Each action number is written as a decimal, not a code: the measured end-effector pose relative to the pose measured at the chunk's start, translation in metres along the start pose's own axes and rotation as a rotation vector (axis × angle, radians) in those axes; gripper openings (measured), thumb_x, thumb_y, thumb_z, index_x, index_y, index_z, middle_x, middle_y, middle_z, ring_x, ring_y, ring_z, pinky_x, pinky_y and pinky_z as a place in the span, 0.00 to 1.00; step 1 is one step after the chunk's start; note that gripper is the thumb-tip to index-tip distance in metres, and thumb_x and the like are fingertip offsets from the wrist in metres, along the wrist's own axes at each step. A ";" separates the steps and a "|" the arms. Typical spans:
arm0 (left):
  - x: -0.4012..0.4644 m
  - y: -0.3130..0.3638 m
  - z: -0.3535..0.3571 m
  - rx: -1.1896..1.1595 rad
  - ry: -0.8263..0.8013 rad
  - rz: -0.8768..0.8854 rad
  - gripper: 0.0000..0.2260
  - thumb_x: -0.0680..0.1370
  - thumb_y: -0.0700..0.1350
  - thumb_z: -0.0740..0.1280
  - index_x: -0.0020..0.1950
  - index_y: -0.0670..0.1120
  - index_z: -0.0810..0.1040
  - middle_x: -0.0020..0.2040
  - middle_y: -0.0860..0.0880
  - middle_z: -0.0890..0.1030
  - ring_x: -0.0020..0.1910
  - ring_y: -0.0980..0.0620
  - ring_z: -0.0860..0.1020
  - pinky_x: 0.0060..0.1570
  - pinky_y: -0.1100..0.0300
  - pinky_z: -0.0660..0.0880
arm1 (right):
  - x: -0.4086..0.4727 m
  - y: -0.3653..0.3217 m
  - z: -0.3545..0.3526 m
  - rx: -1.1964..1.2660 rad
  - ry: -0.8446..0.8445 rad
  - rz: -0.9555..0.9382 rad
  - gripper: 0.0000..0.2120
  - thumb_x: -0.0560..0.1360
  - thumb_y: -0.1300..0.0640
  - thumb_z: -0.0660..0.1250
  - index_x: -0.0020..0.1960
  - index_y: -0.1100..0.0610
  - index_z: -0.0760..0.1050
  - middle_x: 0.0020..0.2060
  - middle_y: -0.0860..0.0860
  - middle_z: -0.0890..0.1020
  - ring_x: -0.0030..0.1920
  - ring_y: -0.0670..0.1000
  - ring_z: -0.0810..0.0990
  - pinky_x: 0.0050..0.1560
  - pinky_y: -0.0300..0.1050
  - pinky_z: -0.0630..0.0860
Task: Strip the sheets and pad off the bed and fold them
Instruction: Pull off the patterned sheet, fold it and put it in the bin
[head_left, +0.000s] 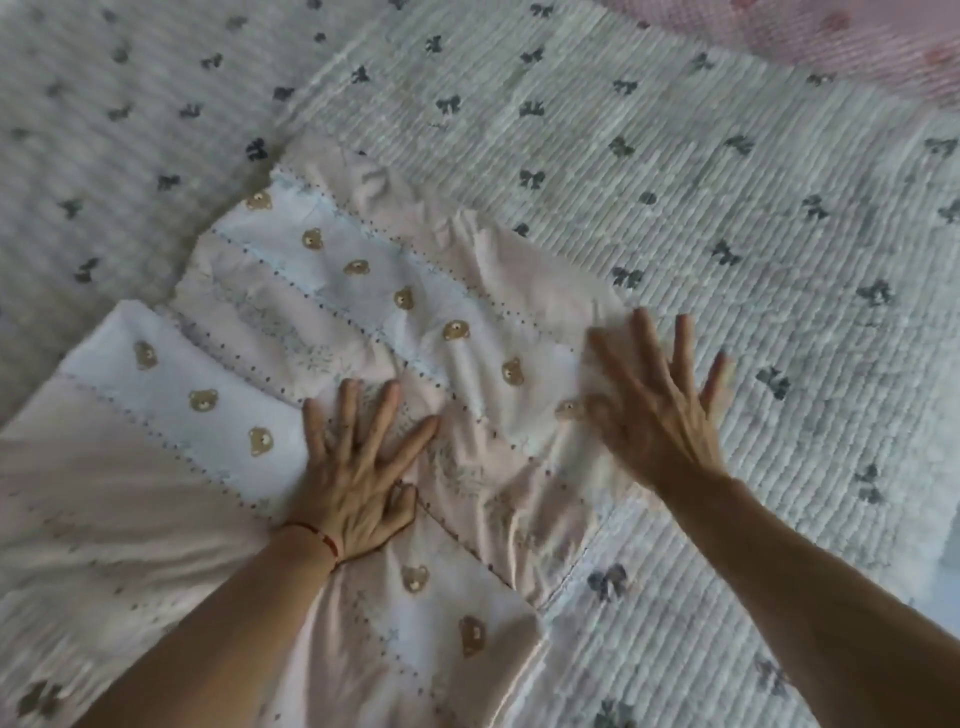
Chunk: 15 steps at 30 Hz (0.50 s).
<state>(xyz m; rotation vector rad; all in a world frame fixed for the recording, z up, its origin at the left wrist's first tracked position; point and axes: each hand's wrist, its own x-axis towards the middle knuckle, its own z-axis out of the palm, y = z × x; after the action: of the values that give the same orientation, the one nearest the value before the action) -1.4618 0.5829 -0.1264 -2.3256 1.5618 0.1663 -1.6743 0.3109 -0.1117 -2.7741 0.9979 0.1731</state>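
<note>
— Starting at the lower left of the frame: what is the pink cloth doing there?

— That is the sheet (322, 291), pink and white with little bear heads, partly folded. It runs from the lower left up to the middle of the frame, lying on the quilted pad (727, 218) with the grey bows, which is still spread over the bed.

— And the left hand (358, 467)?

— Flat on the sheet at the lower centre, fingers spread, palm down, gripping nothing. I judge it is there as an anchor, pinning the layers so the fold does not slide. A thin red string (322, 538) sits at that wrist.

— The right hand (660, 400)?

— Right of centre, at the sheet's right edge where it meets the pad. Fingers wide apart, nothing pinched between them. It is blurred, so whether the palm is actually touching the cloth I cannot quite tell; it looks like a smoothing stroke to press out wrinkles.

— Anything at the far right?

— Only more pad, and in the upper right corner a strip of pink fabric (841, 36), too soft in focus to name.

— Any baskets or bins, anything holding things?

— None in view. The pad carries the sheet, nothing else. The pad itself still looks unstripped, so I would say the task is partway.
</note>
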 end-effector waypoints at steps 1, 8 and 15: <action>0.000 0.000 0.002 -0.013 0.005 0.005 0.37 0.74 0.61 0.56 0.82 0.57 0.50 0.82 0.40 0.44 0.78 0.26 0.45 0.67 0.21 0.49 | 0.006 0.012 0.006 -0.021 -0.058 -0.027 0.34 0.80 0.30 0.41 0.82 0.40 0.42 0.83 0.51 0.42 0.81 0.62 0.39 0.73 0.79 0.44; 0.005 -0.010 0.005 -0.053 0.032 0.036 0.34 0.75 0.59 0.56 0.82 0.56 0.55 0.82 0.39 0.50 0.78 0.26 0.47 0.66 0.20 0.50 | 0.014 0.008 0.024 -0.046 -0.003 0.005 0.33 0.82 0.39 0.47 0.82 0.43 0.37 0.82 0.52 0.39 0.81 0.60 0.36 0.76 0.72 0.44; 0.007 -0.002 -0.005 -0.048 -0.012 -0.010 0.36 0.73 0.58 0.59 0.81 0.56 0.58 0.82 0.39 0.51 0.78 0.27 0.49 0.66 0.20 0.50 | 0.024 0.019 0.034 0.015 -0.069 -0.024 0.36 0.78 0.42 0.51 0.83 0.47 0.44 0.83 0.55 0.46 0.82 0.62 0.40 0.75 0.75 0.45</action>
<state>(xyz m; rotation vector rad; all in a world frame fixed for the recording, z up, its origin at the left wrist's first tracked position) -1.4582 0.5760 -0.1235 -2.3640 1.5570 0.2179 -1.6695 0.2894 -0.1513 -2.7453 0.9443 0.2555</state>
